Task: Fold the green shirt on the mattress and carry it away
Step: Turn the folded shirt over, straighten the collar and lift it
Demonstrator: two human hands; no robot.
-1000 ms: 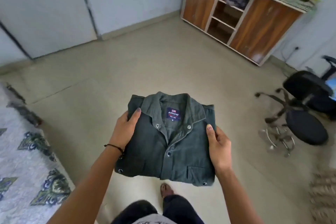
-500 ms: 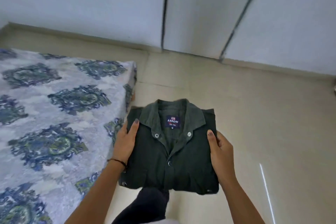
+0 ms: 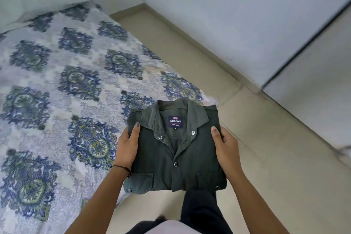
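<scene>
Mattress (image 3: 57, 91) swung back alongside, hands gripping folded green shirt (image 3: 176, 157)

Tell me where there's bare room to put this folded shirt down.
The patterned mattress is bare from the pale pillow down to its near edge. The beige tiled floor along the wall is bare too. Both hands, left hand and right hand, grip the folded green shirt.

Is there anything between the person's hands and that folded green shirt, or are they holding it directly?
Nothing visible is in between. The left hand and right hand grip opposite sides of the folded green shirt directly, thumbs on top, holding it up beside the mattress.
</scene>
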